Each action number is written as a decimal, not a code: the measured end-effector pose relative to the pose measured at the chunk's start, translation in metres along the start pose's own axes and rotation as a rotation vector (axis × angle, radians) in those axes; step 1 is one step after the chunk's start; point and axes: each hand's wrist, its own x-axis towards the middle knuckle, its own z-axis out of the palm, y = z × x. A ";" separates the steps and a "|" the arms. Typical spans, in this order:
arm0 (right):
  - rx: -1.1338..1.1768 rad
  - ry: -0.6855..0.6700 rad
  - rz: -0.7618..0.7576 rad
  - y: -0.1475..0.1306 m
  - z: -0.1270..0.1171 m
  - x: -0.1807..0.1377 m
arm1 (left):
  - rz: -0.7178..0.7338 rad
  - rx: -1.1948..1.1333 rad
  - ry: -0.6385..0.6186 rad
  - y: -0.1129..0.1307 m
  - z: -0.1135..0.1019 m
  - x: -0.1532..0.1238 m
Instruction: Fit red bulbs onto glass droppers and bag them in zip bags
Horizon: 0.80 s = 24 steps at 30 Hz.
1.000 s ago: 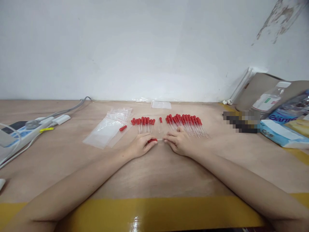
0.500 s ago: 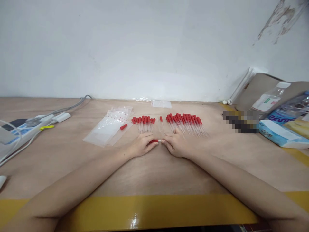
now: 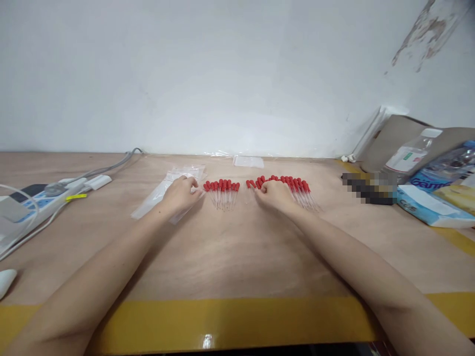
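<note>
Two fans of red-bulbed droppers lie on the bench (image 3: 237, 257), bulbs toward the wall: the left row of droppers (image 3: 222, 192) and the right row of droppers (image 3: 300, 190), with a gap between them. Left hand (image 3: 180, 194) rests on the stack of clear zip bags (image 3: 156, 200), just beside the left row. Its fingers curl down onto the film; cannot tell whether its grip has anything pinched. Right hand (image 3: 272, 193) lies over the inner end of the right row, fingers bent onto the bulbs. The thumb is hidden, so cannot tell if that grip is closed on a dropper. Judgement: handling goes best one dropper at a time, taken by the rubber bulb rather than the thin glass stem and lifted straight up so its neighbours do not roll. A fingertip slide should free the top bag alone and leave the stack squared. Risk: a glass tip snagging on film, or a forearm brushing a row. Power strip (image 3: 48, 195) and water bottle (image 3: 408, 153) sit well apart.
</note>
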 end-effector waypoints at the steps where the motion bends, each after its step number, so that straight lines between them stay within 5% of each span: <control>1: -0.027 0.012 0.032 -0.002 0.004 0.007 | -0.042 0.027 -0.061 -0.006 0.001 0.002; 6: -0.103 0.002 0.124 -0.008 0.023 0.026 | -0.122 0.053 -0.248 -0.017 0.006 0.007; 12: -0.116 0.068 0.068 -0.014 0.026 0.024 | -0.154 0.032 -0.237 -0.016 0.011 0.007; 18: -0.054 0.021 0.022 -0.037 0.034 0.027 | -0.169 0.037 -0.130 -0.012 0.008 0.005; 24: -0.042 -0.036 0.093 -0.051 0.038 0.032 | 0.043 -0.211 0.060 0.018 0.006 -0.002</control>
